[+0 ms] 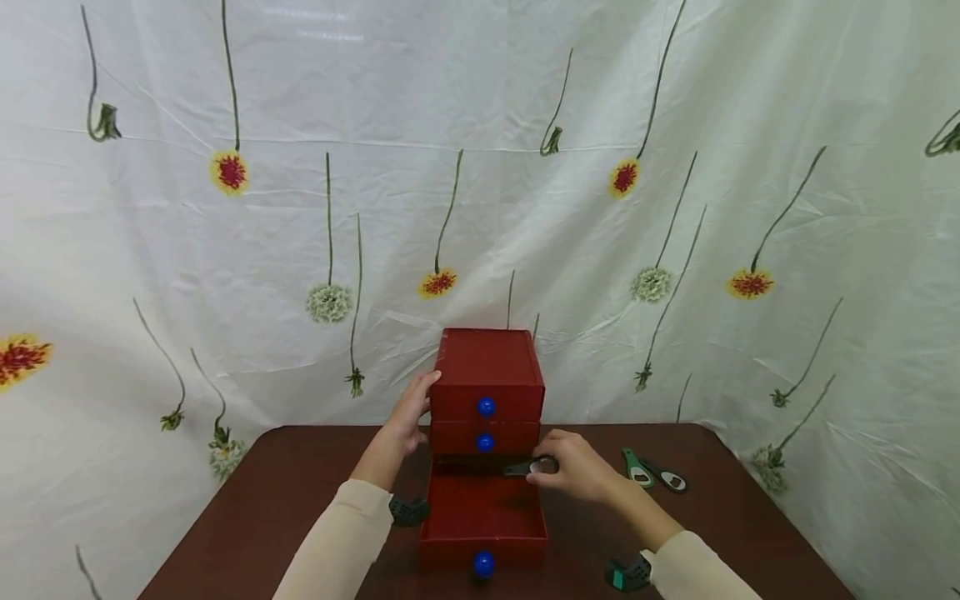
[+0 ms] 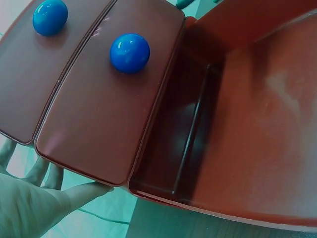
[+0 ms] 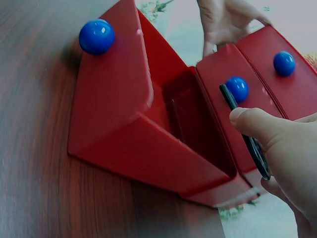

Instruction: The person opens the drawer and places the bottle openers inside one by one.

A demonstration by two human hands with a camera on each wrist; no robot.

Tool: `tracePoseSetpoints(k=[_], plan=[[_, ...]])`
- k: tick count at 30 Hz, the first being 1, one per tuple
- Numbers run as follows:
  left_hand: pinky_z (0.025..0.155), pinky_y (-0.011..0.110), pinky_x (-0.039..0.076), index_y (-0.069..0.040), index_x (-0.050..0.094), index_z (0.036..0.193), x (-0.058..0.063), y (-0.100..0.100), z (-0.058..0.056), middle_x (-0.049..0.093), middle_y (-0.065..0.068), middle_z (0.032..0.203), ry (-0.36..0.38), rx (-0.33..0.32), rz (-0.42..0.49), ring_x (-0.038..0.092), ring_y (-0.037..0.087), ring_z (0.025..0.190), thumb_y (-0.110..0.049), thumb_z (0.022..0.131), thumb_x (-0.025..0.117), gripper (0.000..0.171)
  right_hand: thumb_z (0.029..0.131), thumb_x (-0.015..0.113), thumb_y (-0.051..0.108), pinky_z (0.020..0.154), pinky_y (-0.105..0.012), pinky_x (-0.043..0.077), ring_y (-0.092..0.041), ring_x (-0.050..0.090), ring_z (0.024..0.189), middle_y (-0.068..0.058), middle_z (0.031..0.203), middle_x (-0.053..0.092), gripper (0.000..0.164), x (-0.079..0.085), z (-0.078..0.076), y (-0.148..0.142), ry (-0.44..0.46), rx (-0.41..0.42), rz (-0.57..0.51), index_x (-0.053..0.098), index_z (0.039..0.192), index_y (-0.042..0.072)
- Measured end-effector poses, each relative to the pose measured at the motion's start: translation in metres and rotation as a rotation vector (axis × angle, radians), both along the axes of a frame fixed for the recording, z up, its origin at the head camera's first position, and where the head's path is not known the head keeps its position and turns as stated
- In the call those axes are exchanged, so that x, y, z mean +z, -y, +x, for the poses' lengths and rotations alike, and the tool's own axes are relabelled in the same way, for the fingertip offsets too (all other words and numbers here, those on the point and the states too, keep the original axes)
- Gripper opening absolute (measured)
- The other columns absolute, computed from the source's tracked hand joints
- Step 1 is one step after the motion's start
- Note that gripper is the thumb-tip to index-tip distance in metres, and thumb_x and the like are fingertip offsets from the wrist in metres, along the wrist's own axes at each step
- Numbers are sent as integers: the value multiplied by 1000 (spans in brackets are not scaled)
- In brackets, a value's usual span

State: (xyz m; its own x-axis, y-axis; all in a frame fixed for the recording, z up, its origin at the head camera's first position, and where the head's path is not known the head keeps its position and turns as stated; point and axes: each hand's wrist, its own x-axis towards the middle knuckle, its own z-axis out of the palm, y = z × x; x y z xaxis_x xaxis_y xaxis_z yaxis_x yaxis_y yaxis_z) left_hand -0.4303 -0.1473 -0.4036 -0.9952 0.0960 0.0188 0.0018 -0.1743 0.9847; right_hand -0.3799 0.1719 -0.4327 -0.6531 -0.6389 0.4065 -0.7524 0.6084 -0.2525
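A red cabinet (image 1: 487, 358) with blue knobs has its bottom drawer (image 1: 483, 508) pulled out; the two drawers above are closed. My right hand (image 1: 573, 467) pinches a black bottle opener (image 1: 519, 469) between thumb and fingers, over the right side of the open drawer. In the right wrist view, the opener (image 3: 257, 157) is seen nearly edge-on, overlapping the middle drawer's knob (image 3: 237, 89). My left hand (image 1: 408, 415) rests against the cabinet's left side, and in the left wrist view its fingers (image 2: 37, 171) are spread along that side.
On the dark brown table (image 1: 300, 508), a green bottle opener (image 1: 636, 469) and another black one (image 1: 663, 476) lie side by side, right of my right hand. Behind the table hangs a white cloth (image 1: 480, 208) with a flower print.
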Motion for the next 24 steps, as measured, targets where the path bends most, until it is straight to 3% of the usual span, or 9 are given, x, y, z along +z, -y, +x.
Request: tracePoseSetpoints(k=[6,15,24], plan=[[98,88,17,-15,31,157,-3,0,1,27,17,163,6,0,-4,18,44,151,-53,103,55,71,93,79,37,77,-27,54,-9,60,89,3,100,64,27,-3,3,22,10,7,-9,78,103,12],[96,87,23,-15,32,157,2,-1,3,29,18,162,-11,-11,-30,21,44,151,-56,102,54,72,93,79,37,76,-23,54,-9,63,89,1,99,67,28,-10,9,55,-27,54,5,81,101,10],[99,86,21,-16,29,161,2,-2,6,28,20,163,-7,6,-37,21,44,150,-55,102,55,75,92,81,41,73,-18,52,-3,62,87,5,98,69,33,-23,9,84,10,36,55,82,102,10]])
